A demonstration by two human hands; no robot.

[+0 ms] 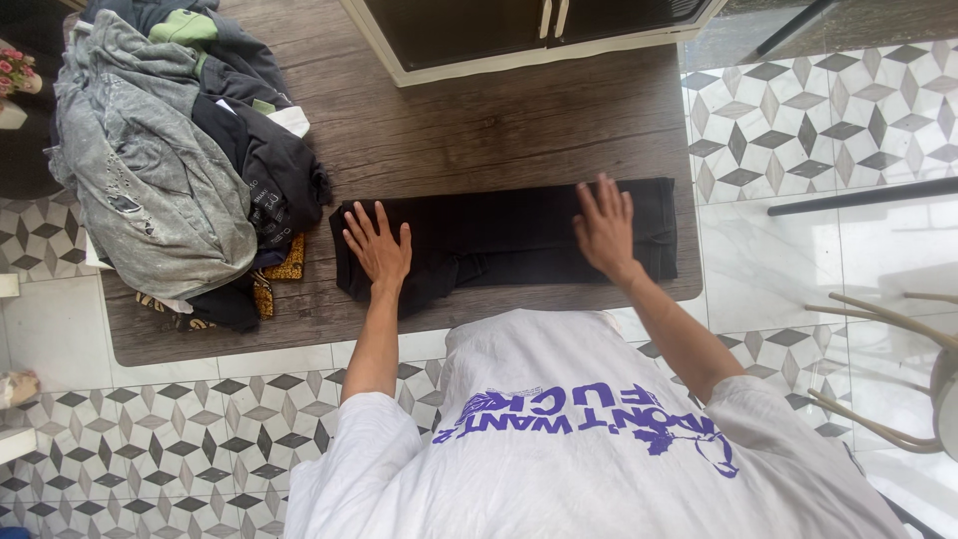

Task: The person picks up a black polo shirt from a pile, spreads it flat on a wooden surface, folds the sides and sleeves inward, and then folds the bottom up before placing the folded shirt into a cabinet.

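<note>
Both hands are pressing flat, fingers spread, on a folded black garment (504, 238) lying as a long rectangle on the wood-grain table (479, 130): left hand (377, 250) at one end, right hand (604, 232) near the other. A heap of grey and dark clothes (170, 160) is lying beside it.

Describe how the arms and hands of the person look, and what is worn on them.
Both arms are bare from the short white sleeves of a white T-shirt down. The left hand and right hand wear no gloves; no rings, watch or bracelet are visible.
</note>
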